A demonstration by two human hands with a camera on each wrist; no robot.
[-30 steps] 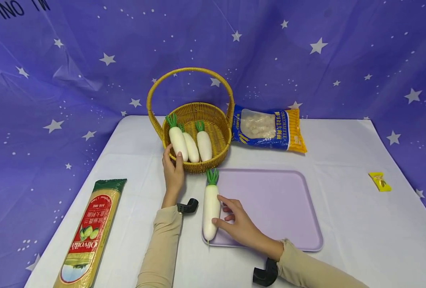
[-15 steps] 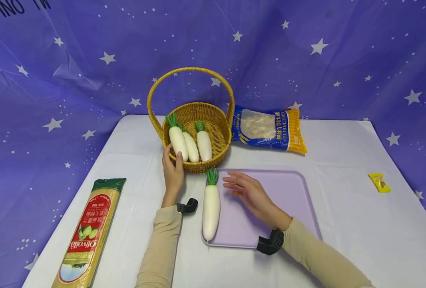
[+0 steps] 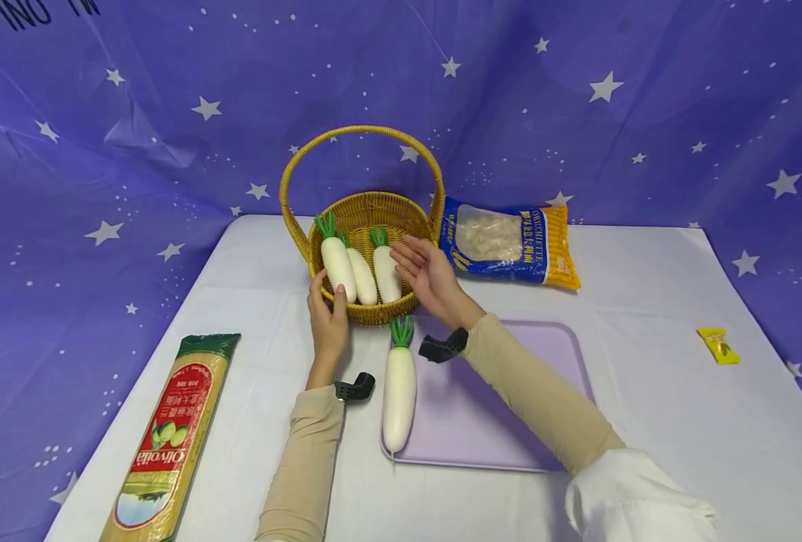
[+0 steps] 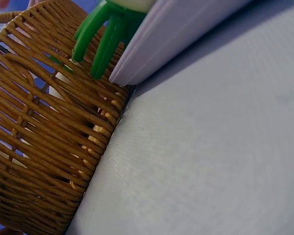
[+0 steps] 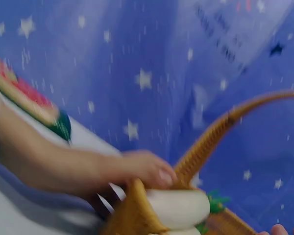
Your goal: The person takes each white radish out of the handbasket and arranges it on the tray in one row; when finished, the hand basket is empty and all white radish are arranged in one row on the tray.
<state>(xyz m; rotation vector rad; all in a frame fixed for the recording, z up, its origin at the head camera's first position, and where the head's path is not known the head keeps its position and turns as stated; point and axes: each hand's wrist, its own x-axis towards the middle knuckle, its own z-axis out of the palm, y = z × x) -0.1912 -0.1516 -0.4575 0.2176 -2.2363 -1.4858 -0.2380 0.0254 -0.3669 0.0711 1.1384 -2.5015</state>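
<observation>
A wicker basket (image 3: pixel 411 226) at the back of the table holds three white radishes with green tops. My left hand (image 3: pixel 325 292) grips the basket's front-left rim, thumb over the edge beside the leftmost radish (image 3: pixel 337 268). My right hand (image 3: pixel 409 260) hovers open, fingers straight, over the basket right next to the rightmost radish (image 3: pixel 385 275). Another radish (image 3: pixel 399 385) lies along the left edge of the lilac tray (image 3: pixel 509 444). The left wrist view shows the basket wall (image 4: pixel 44 142), that radish's leaves (image 4: pixel 105 34) and the tray rim (image 4: pixel 186 34). The blurred right wrist view shows my left hand (image 5: pixel 144 169) on the rim.
A blue and yellow pasta bag (image 3: pixel 505 245) lies right of the basket. A long spaghetti pack (image 3: pixel 171 436) lies at the front left. A small yellow sweet (image 3: pixel 718 345) sits far right. A starry purple cloth hangs behind the table.
My right hand let go of the radish on the tray and moved forward to the basket, above the rightmost radish. The left hand stayed on the basket's rim.
</observation>
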